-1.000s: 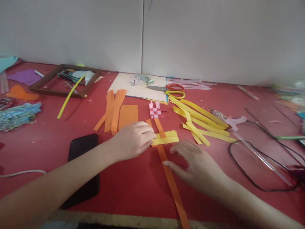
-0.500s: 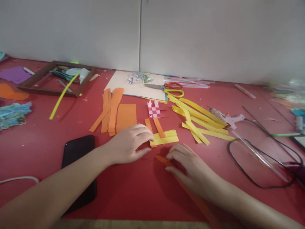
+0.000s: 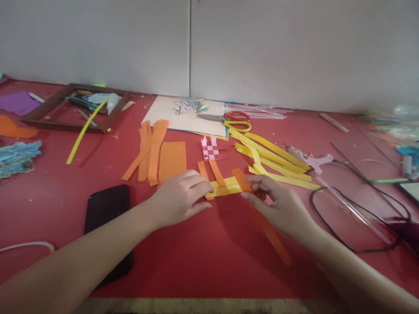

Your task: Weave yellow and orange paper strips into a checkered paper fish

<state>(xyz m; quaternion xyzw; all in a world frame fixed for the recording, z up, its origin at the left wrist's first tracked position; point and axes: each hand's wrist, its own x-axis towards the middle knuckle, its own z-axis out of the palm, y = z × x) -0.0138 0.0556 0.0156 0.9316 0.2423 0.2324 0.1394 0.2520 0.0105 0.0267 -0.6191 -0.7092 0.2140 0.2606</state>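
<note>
At yellow strips [image 3: 231, 187], left grip [image 3: 178, 196] parted; right grip [image 3: 283, 201] pinching orange strip [image 3: 271, 236].

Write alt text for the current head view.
A right hand holds a long orange strip over the right end of yellow strips on a red table; the left hand is at their left end. Beyond lie a pink checkered piece and scissors.

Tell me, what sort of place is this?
It looks like a craft workspace, though I can't tell whether it's at home or school. The clues are the scissors, the hot glue gun and the orange paper strip in the right hand.
</note>
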